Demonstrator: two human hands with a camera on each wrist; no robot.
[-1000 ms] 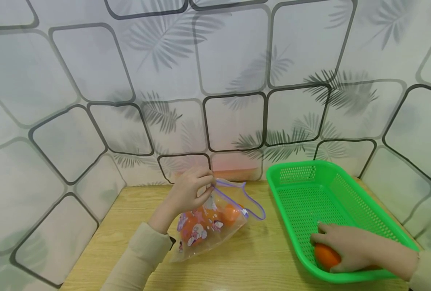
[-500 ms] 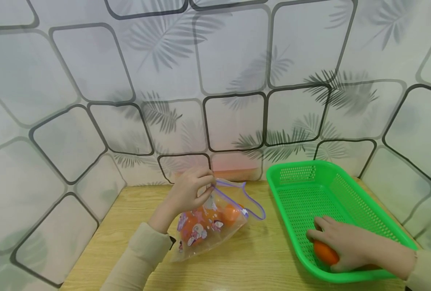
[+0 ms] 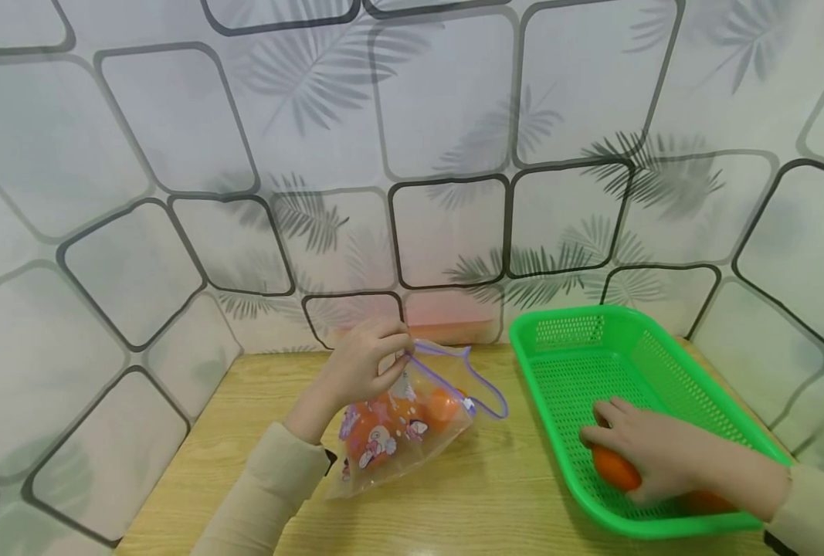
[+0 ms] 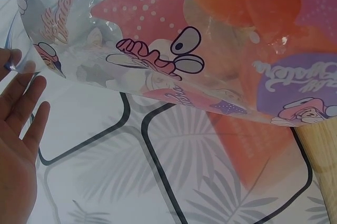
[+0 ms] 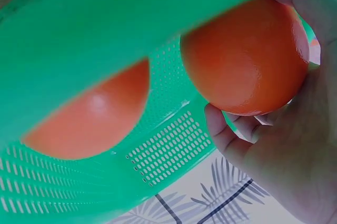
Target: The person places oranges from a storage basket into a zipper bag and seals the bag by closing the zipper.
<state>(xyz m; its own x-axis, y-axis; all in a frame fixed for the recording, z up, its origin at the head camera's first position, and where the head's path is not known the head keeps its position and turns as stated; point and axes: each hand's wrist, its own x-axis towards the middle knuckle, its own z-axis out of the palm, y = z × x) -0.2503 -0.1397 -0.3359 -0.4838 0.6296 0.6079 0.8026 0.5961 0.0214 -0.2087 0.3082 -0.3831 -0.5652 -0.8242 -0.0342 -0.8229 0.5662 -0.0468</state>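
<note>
My left hand [image 3: 372,361] pinches the top edge of a clear zip bag [image 3: 412,455] printed with sea creatures. Its purple-edged mouth gapes to the right, and several oranges [image 3: 442,408] show through the film. In the left wrist view, the fingers [image 4: 26,92] hold a corner of the bag's plastic. Over the near end of the green basket [image 3: 578,494], my right hand [image 3: 655,452] grips an orange [image 3: 613,468]. The right wrist view has thumb and fingers curled round that orange [image 5: 245,58]. A second orange [image 5: 97,113] lies in the basket, partly hidden by its rim.
The wooden table [image 3: 481,510] carries the bag on the left and the basket on the right. A patterned wall covering [image 3: 446,232] rises directly behind the table and along both sides.
My right hand has shifted slightly up and left with the orange, showing more of the second orange behind it. The left hand and bag stay put.
</note>
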